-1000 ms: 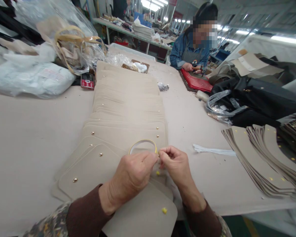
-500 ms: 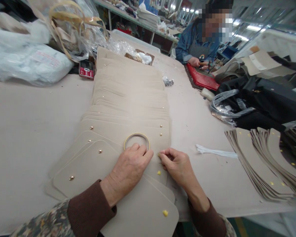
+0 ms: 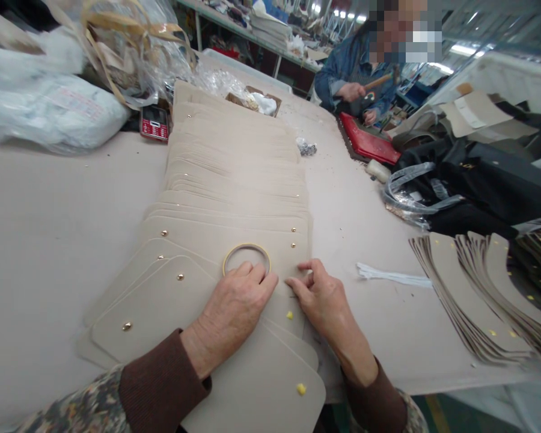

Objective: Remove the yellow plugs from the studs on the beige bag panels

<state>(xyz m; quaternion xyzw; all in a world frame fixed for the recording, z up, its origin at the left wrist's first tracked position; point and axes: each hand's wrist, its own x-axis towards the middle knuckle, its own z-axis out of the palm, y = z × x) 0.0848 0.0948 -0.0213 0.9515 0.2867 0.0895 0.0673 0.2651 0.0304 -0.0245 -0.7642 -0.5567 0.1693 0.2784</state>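
A narrow yellow roll of tape [image 3: 226, 260] is in my left hand [image 3: 234, 313], whose fingers curl over its near edge and rest on a beige panel. My right hand [image 3: 327, 300] is at the right edge of the same panel, thumb and forefinger apart, with nothing visible between them. Just below its fingertips a small yellow tape piece [image 3: 289, 315] sticks to the panel. The nearest beige panel [image 3: 252, 385] carries another yellow piece [image 3: 301, 389] near its right corner. Under my left forearm, a fanned panel [image 3: 148, 307] bears two gold metal studs [image 3: 127, 326].
A long overlapping row of beige panels [image 3: 238, 144] runs away from me. White strips [image 3: 392, 275] and stacked curved pieces [image 3: 469, 288] lie right, below black bags [image 3: 482, 180]. A red phone [image 3: 154, 124] sits by plastic bags. Across the table, a co-worker [image 3: 351, 72] holds a hammer [image 3: 379, 81].
My right thumb and forefinger have parted from a pinch at the panel edge. My left hand has stayed on the tape roll. The co-worker's hammer has risen.
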